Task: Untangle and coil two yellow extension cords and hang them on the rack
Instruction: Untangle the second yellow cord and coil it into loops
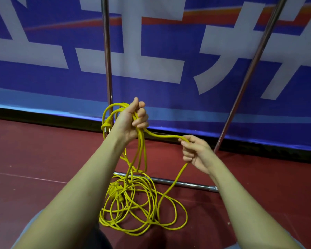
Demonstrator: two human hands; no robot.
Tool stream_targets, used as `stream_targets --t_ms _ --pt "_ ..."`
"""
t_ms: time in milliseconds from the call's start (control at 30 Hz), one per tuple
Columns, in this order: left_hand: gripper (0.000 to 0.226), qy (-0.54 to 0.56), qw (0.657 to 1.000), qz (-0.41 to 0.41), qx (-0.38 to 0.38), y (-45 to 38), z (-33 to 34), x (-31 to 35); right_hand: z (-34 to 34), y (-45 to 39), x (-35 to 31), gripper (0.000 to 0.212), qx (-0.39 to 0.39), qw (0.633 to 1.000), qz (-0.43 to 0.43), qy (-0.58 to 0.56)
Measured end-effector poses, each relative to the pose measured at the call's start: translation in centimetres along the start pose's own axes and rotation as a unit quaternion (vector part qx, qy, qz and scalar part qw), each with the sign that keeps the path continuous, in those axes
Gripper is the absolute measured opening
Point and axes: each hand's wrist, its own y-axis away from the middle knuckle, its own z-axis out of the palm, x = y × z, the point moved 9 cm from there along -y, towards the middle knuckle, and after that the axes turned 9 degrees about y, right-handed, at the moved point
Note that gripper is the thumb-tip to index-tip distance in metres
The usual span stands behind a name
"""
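Note:
My left hand [131, 121] is raised and grips a small bundle of yellow cord loops [115, 109], with a yellow plug [106, 124] dangling to the left of the hand. From that fist a strand of cord runs right to my right hand [194, 151], which pinches it between thumb and fingers. Below my right hand the strand drops to a tangled pile of yellow cord [138, 205] on the red floor, with a yellow connector [115, 192] lying in it. Several loops hang from my left hand into the pile.
A metal rack stands just beyond the pile: a vertical pole [107, 51], a slanted pole [250, 74] and a floor bar [183, 183]. Behind it hangs a blue banner [169, 38] with large white characters. The red floor [34, 159] stretches to both sides.

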Motion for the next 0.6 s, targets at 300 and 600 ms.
stream_targets --t_ms 300,600 --pt "0.042 -0.348 0.924 -0.098 -0.125 1.4 0.2 -5.2 0.1 1.0 -5.4 0.014 0.068 0.959 0.007 -0.274" --pt "0.013 -0.5 0.839 -0.116 -0.182 2.2 1.1 -10.0 0.5 0.8 -6.4 0.043 0.085 0.934 -0.023 -0.345"
